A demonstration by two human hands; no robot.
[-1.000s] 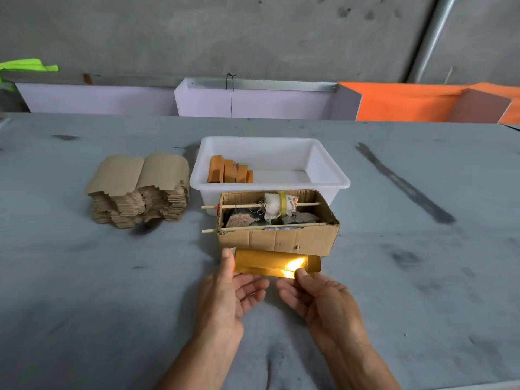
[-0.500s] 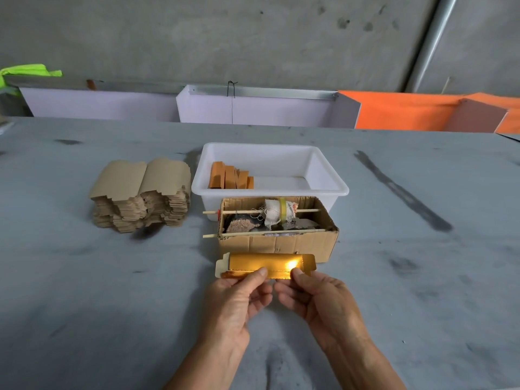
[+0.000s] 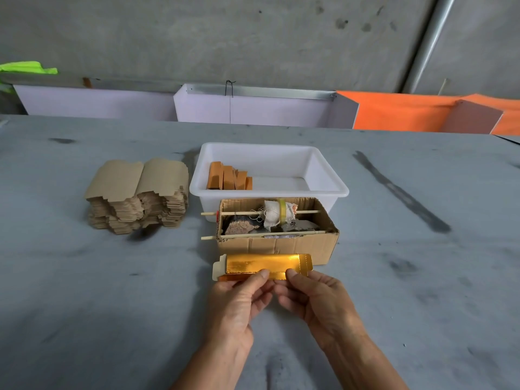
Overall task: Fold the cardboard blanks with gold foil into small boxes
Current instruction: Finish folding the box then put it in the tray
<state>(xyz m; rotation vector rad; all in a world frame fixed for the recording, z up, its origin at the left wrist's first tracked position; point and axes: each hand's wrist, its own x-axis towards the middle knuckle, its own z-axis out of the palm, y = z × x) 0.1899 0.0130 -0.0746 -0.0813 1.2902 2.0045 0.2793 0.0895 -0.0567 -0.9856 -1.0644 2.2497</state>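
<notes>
A grey table (image 3: 84, 305) carries everything. At its middle stands a white tub (image 3: 323, 175) with a few finished orange boxes (image 3: 229, 178) inside; left of it sits a stack of brown blanks (image 3: 138, 195), and just in front of the tub an open carton (image 3: 281, 243) crossed by two wooden sticks. Just before the carton, the gold blank (image 3: 264, 264) is held off the table, foil side up. The left hand (image 3: 239, 302) and right hand (image 3: 318, 299) both pinch its near edge, thumbs on top. To fold well, I judge each crease should be pressed along its scored line, thumbs sliding outward evenly so the foil does not wrinkle.
</notes>
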